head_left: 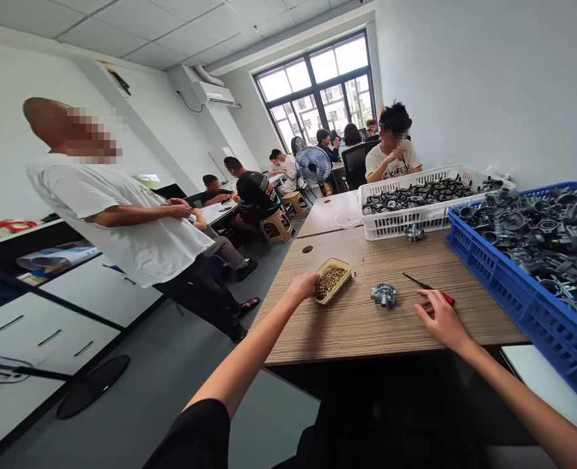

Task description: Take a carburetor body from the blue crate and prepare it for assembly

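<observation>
Reaching left hand (302,285) into brass screws (330,280) (grip hidden), right hand (437,316) loosely open beside screwdriver (428,286).

little readable text here. white t-shirt (394,166) on the seated person behind the white crate has dark block lettering across the chest, roughly "eky" or similar, too small to confirm. black t-shirt (259,192) on the person seated at the far left tables carries white print down the back, starts "st", rest unreadable. papers on the left counter (54,258) are too blurred to read. no numbers or signs legible elsewhere.
</observation>
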A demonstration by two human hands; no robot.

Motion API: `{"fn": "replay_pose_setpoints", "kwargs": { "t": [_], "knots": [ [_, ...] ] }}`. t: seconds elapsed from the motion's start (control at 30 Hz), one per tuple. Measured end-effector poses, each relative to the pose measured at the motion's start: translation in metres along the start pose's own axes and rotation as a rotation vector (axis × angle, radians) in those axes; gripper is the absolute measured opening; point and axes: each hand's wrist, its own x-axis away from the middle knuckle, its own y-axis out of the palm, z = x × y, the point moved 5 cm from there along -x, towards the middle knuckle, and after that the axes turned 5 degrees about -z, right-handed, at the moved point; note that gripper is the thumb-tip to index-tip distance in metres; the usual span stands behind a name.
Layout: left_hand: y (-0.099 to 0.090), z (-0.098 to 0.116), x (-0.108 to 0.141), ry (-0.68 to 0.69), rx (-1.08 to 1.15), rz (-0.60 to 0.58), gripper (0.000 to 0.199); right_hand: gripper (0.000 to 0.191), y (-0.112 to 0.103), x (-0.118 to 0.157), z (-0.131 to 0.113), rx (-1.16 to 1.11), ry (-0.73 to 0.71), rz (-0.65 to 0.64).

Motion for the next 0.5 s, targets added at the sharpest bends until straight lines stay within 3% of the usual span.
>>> {"fn": "replay_pose_setpoints", "kwargs": {
  "t": [0.33, 0.5],
  "knots": [
    [-0.01, 0.007, 0.003, 0.037, 0.012, 0.054, 0.033, 0.028, 0.005, 0.003, 0.008, -0.034, -0.031, 0.027],
    [-0.029, 0.036, 0.008, 0.129, 0.323, 0.231, 0.022, 0.028, 0.005, 0.004, 0.005, -0.042, -0.027, 0.015]
  ]
}}
